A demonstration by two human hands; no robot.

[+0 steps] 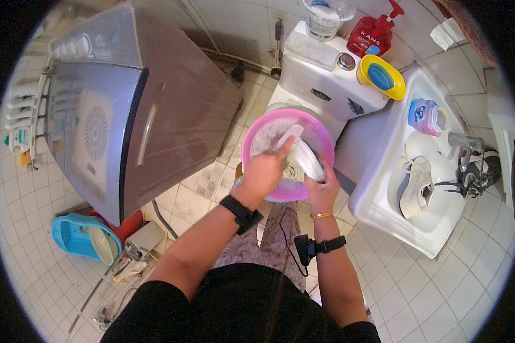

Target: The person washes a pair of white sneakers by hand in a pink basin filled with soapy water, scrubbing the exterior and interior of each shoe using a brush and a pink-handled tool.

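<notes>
A pink plastic basin [247, 136] holding soapy, sudsy water rests in front of the toilet tank, before my legs. My left hand [264, 171] grips a pale pink scrubbing brush [290, 134] over the basin; its bristles are hidden. A wet white shoe [305, 159] with a dark edge is tilted just beside the brush. The heel or toe end of that shoe, I cannot tell which, is held by my right hand [324, 186] at the basin's near right. Pale laces or cloth hang below it, partly covered by my left hand.
To the right, a white washbasin [371, 203] holds a pale lace-up shoe [417, 188]. A black-and-white shoe [480, 171] sits behind its faucet [468, 143], near a detergent pouch [425, 116]. A washing machine [180, 98] stands left. The toilet tank [298, 68] bears a red pump bottle [370, 36].
</notes>
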